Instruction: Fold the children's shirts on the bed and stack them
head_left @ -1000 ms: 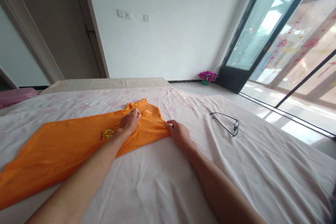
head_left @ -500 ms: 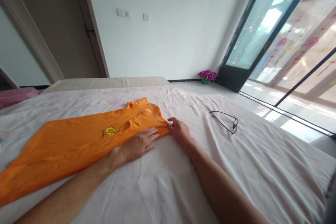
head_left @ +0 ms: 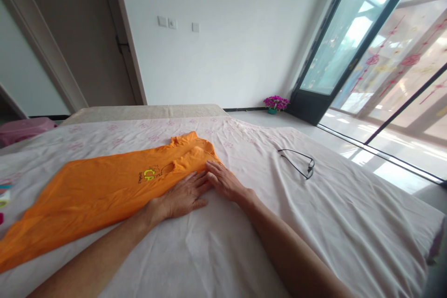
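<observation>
An orange T-shirt (head_left: 104, 186) with a yellow and black print lies spread on the pale flowered bedsheet (head_left: 216, 251), its collar toward the right. My left hand (head_left: 186, 195) rests palm down on the shirt's near edge, fingers stretched out. Right beside it, my right hand (head_left: 225, 181) lies over the shirt's right end with its fingers extended, the fingertips close to or touching those of the left. Part of the shirt's near right corner is hidden under both hands.
Black-framed glasses (head_left: 309, 167) lie on the sheet to the right. A pink stool-like object (head_left: 28, 130) stands at far left, and a small colourful item (head_left: 4, 195) sits by the left edge. Purple flowers (head_left: 275, 103) stand on the floor near the glass door (head_left: 331, 51).
My right hand has let go of the shirt's right end, moved left and flattened onto it beside my left hand. The left hand has stayed nearly in place.
</observation>
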`<action>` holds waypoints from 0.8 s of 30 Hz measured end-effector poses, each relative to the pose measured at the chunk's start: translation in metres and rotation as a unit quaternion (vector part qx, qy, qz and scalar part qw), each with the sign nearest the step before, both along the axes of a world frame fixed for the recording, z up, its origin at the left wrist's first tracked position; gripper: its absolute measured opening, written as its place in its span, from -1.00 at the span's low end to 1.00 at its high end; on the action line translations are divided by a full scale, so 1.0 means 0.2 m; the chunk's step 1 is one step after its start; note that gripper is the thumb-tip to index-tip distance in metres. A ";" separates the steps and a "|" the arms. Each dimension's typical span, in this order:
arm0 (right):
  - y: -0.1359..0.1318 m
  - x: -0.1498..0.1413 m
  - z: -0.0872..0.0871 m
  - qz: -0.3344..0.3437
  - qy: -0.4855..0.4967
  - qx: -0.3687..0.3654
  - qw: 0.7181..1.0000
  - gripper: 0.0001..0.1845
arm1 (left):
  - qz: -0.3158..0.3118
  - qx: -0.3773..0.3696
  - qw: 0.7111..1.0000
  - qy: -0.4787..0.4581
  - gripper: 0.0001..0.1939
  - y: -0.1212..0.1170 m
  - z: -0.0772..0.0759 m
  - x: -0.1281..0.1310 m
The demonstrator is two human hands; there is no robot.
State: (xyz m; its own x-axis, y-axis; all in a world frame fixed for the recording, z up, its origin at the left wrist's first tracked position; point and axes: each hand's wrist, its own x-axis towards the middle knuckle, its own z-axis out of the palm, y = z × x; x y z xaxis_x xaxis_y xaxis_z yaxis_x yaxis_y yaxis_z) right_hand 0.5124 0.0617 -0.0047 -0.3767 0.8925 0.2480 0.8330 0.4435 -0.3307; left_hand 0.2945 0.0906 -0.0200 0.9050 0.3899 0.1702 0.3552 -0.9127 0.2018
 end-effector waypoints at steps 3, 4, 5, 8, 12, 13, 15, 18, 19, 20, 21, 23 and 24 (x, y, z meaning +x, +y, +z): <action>0.02 0.05 -0.06 -0.024 -0.073 -0.045 0.996 -0.37 | 0.022 -0.005 1.000 0.014 -0.30 0.00 -0.03 -0.02; 0.04 0.08 -0.06 -0.050 -0.088 -0.056 0.993 -0.37 | 0.025 -0.008 0.999 0.020 -0.31 -0.01 -0.04 -0.03; 0.05 0.11 -0.07 -0.078 -0.099 -0.063 0.990 -0.37 | 0.026 -0.010 0.999 0.024 -0.32 -0.01 -0.04 -0.04; 0.06 0.17 -0.05 -0.169 -0.118 -0.046 0.977 -0.42 | 0.030 -0.011 0.999 0.021 -0.35 -0.02 -0.05 -0.07; 0.04 0.12 -0.01 -0.144 -0.078 0.032 0.986 -0.42 | 0.021 -0.015 0.999 0.029 -0.33 -0.03 -0.03 -0.06; 0.03 0.10 -0.01 -0.095 -0.065 0.033 0.993 -0.41 | 0.017 -0.014 0.999 0.028 -0.32 -0.04 -0.02 -0.06; 0.03 0.06 -0.03 -0.007 -0.059 0.007 0.998 -0.40 | 0.015 -0.009 1.000 0.024 -0.31 -0.04 -0.01 -0.05; 0.03 0.03 -0.08 0.011 -0.087 -0.033 0.996 -0.38 | 0.022 -0.005 0.999 0.032 -0.33 -0.06 0.00 -0.06; 0.04 0.03 -0.10 -0.006 -0.095 -0.034 0.995 -0.37 | 0.021 -0.007 0.999 0.037 -0.34 -0.08 0.01 -0.07; 0.05 0.03 -0.11 -0.023 -0.101 -0.030 0.994 -0.37 | 0.022 -0.010 0.999 0.042 -0.34 -0.10 0.01 -0.08; 0.06 0.03 -0.13 -0.036 -0.107 -0.026 0.993 -0.37 | 0.025 -0.016 0.998 0.048 -0.35 -0.12 0.02 -0.10; 0.08 0.04 -0.14 -0.051 -0.121 -0.015 0.991 -0.38 | 0.042 -0.029 0.997 0.054 -0.35 -0.16 0.03 -0.15; 0.08 0.04 -0.15 -0.053 -0.130 -0.009 0.990 -0.37 | 0.054 -0.034 0.997 0.051 -0.35 -0.19 0.03 -0.18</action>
